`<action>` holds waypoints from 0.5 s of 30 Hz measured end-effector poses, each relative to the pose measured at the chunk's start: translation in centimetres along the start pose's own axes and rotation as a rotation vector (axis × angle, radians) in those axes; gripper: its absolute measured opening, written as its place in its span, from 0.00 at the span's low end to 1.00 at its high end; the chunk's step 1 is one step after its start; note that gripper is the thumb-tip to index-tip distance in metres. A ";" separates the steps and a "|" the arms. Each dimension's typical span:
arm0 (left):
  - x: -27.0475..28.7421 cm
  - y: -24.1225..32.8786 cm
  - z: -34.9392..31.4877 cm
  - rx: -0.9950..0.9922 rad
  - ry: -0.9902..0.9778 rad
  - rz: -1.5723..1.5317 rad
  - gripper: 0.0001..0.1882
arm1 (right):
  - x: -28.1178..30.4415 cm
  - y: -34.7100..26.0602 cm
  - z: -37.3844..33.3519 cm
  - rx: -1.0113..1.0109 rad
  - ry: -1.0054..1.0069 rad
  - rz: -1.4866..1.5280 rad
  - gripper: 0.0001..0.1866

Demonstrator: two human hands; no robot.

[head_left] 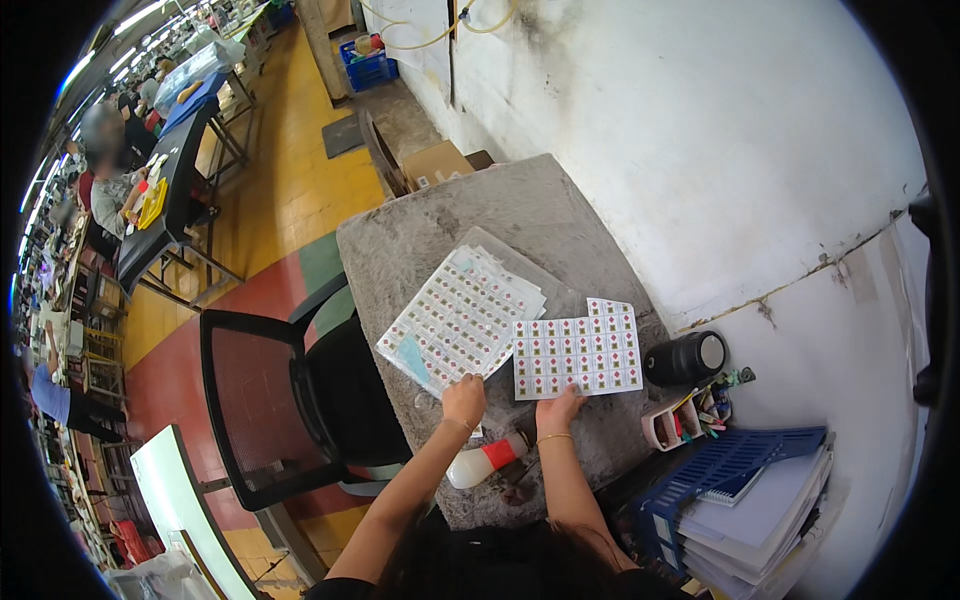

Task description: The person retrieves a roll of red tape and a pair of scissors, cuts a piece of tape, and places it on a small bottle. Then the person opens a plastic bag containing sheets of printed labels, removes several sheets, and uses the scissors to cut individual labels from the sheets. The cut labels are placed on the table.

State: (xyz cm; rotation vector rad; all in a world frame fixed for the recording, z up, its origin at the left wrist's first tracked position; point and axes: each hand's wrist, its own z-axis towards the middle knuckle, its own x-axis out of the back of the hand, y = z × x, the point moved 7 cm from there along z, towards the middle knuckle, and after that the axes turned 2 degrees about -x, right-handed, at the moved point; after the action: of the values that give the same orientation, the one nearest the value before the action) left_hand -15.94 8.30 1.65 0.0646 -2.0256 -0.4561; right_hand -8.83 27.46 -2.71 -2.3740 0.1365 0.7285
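Note:
A single white sheet printed with a grid of small squares lies flat on the grey fuzzy table. My right hand rests on its near edge, fingers pressing the sheet. A stack of similar printed sheets, in a clear sleeve, lies to the left at an angle. My left hand grips the near corner of that stack. A white squeeze bottle with a red band lies on the table between my forearms.
A black cylinder stands right of the sheet, beside a small tray of pens. A blue basket holds stacked paper at lower right. A black mesh chair stands left of the table. People work at distant tables.

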 end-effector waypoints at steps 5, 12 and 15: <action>1.4 0.3 -0.8 -0.079 0.283 -0.045 0.10 | 0.7 0.2 0.7 0.009 -0.055 -0.016 0.24; 0.2 -1.8 -0.5 0.006 0.066 0.018 0.12 | 1.1 0.1 0.2 -0.033 0.034 -0.058 0.27; 0.4 -3.0 -0.6 0.050 0.122 -0.112 0.11 | 1.0 -0.1 -0.6 -0.005 0.077 -0.052 0.28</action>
State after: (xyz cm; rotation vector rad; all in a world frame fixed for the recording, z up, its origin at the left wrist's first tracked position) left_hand -16.05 5.25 1.24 0.2316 -1.9198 -0.4607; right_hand -7.67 27.29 -2.76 -2.4025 0.1055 0.6143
